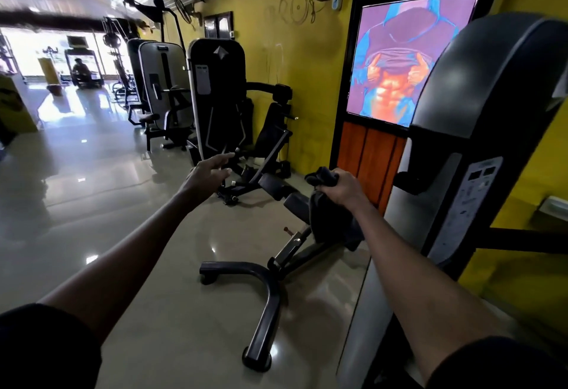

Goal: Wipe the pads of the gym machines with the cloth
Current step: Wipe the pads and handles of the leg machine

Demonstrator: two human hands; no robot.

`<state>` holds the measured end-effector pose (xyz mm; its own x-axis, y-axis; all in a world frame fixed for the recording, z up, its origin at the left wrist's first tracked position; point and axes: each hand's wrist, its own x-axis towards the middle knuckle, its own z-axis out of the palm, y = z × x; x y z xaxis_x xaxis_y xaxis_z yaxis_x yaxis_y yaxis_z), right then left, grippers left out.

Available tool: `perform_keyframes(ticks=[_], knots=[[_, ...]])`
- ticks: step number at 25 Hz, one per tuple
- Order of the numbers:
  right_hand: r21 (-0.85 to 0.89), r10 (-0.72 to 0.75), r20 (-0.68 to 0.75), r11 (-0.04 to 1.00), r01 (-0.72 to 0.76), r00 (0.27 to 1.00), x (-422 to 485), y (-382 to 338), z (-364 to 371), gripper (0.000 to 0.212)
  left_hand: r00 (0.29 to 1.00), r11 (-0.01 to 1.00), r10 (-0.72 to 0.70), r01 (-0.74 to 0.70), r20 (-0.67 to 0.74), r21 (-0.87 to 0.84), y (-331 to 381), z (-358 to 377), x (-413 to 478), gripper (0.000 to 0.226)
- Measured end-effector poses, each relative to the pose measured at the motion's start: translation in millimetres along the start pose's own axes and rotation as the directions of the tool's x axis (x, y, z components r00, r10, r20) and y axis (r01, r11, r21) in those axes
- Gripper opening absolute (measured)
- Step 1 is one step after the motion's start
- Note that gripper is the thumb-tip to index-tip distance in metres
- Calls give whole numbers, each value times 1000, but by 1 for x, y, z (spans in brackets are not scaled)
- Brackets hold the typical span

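Note:
My right hand (344, 187) grips a dark cloth (330, 219) that hangs down from my fist, in front of the black pads (273, 184) of a low bench machine. Stretched forward in the air with loosely extended fingers, my left hand (209, 172) holds nothing and touches nothing. A black padded seat (272, 127) belongs to the machine behind, by the yellow wall.
The low machine's curved black base (264, 293) lies on the shiny floor just ahead. A tall weight-stack housing (479, 130) stands close on the right. More machines (215, 93) line the yellow wall. A door with a poster (408, 59) is behind. Open floor spreads to the left.

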<state>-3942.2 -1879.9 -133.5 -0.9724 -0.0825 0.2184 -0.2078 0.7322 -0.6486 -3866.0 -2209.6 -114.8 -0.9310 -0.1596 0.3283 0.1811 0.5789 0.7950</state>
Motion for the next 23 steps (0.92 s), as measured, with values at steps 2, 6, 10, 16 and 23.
perform_keyframes(ticks=[2,6,10,16,23], knots=[[-24,31,-20,999,-31,999,28,-6,14,43,998,1000,24,-24,54,-9,-24,-4,41,46],[-29,80,-114,996,-84,990,86,-18,40,43,991,997,74,-70,115,-35,-70,-16,125,44],[-57,165,-225,982,-182,960,139,-38,65,46,974,996,92,-91,209,-17,-110,-26,210,48],[-78,283,-277,946,-315,918,220,-37,115,47,947,991,131,-116,293,-67,-165,-3,322,43],[-53,340,-346,923,-380,874,357,-9,151,46,914,988,152,-130,375,-84,-223,37,465,46]])
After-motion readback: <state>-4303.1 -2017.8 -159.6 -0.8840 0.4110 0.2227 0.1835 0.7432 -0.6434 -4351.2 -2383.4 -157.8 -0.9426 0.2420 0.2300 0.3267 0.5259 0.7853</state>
